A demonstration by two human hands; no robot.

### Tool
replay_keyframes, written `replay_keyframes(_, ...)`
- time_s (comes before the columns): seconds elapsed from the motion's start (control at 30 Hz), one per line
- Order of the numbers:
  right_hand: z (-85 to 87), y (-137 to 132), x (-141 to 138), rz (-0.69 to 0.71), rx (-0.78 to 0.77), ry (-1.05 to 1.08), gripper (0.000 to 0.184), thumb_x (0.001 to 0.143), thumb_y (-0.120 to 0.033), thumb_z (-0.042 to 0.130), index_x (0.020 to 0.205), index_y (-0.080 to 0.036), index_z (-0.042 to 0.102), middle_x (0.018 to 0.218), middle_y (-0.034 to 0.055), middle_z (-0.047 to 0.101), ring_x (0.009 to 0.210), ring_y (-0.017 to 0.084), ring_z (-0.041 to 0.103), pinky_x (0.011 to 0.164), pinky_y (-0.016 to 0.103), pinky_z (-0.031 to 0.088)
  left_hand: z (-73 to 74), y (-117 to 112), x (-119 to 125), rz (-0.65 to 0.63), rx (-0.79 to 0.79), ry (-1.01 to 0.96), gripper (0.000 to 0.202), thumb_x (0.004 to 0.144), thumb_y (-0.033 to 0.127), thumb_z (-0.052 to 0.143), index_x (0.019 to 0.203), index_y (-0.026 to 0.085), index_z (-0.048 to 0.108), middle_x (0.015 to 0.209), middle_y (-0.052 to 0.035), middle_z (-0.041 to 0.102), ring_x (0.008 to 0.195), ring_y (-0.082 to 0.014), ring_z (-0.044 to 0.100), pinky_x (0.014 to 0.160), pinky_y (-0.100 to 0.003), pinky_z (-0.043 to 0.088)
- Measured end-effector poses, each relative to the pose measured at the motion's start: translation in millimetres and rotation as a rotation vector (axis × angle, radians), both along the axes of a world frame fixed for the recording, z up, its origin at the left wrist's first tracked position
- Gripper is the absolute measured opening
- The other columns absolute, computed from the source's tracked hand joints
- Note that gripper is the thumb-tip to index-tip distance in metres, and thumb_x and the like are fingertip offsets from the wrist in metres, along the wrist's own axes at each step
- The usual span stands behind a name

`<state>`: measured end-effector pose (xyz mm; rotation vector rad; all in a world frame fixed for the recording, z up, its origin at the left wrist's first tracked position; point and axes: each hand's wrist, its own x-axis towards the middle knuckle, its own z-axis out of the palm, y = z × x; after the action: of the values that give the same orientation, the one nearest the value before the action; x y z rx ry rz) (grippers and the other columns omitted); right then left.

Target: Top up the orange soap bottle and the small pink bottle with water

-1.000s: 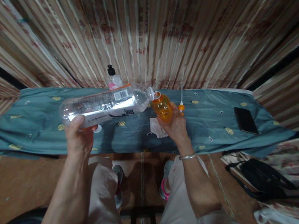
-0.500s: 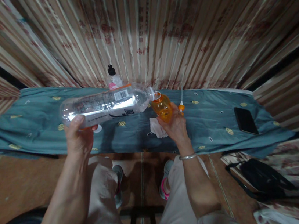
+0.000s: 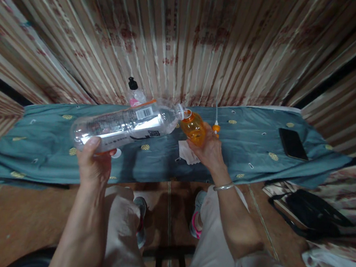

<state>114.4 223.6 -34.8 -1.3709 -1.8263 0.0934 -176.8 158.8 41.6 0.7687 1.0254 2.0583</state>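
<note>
So, left to right: the whole middle of the frame is crossed by a teal cloth [image 3: 47, 146] with little yellow prints. Left of centre, a big clear bottle [image 3: 122, 128] is held near its base by the left hand [image 3: 94, 164], thumb on the near side, fingers mostly hidden behind it. The bottle is tipped well over on a slant, neck toward the centre of the frame. A round white disc [image 3: 116, 153] can be seen just beside that hand, and a black-topped bottle [image 3: 133, 85] is partly covered by the big one.

Around the centre, the open mouth of an orange bottle [image 3: 193, 131] is lined up with the big bottle's neck; whether the rims are touching can't be told. The orange one is wrapped by the curled fingers of the right hand [image 3: 208, 150]. A white tissue [image 3: 188, 153] lies partly hidden under that hand, and an orange-and-white nozzle with a tube [image 3: 215, 128] is seen just past it. Over at right, a black phone [image 3: 292, 144] is laid flat on the cloth, with a black bag [image 3: 314, 210] at lower right.
</note>
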Motion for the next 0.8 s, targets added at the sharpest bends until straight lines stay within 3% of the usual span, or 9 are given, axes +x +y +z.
replay_keyframes(0.5, 0.4, -0.3, 0.9, 0.007, -0.010, -0.011, 0.066, 0.086, -0.030, 0.072, 0.145, -0.016, 0.045, 0.133, 0.0185, 0.071, 0.123, 0.036, 0.071, 0.104, 0.057, 0.060, 1.8, -0.5, 1.3, -0.008, 0.003, -0.002, 0.050, 0.049, 0.031, 0.084, 0.096, 0.020, 0.071, 0.102, -0.0049, 0.073, 0.068, -0.0122, 0.058, 0.040, -0.016, 0.034)
replay_keyframes(0.8, -3.2, 1.2, 0.9, -0.010, -0.013, -0.035, 0.068, 0.086, -0.031, 0.073, 0.146, -0.017, 0.044, 0.134, 0.0178, 0.070, 0.125, 0.035, 0.069, 0.104, 0.055, 0.060, 3.8, -1.4, 2.0, -0.006, -0.014, 0.004, 0.043, 0.049, 0.031, 0.084, 0.087, 0.019, 0.068, 0.101, -0.0054, 0.072, 0.069, -0.0126, 0.058, 0.039, -0.016, 0.036)
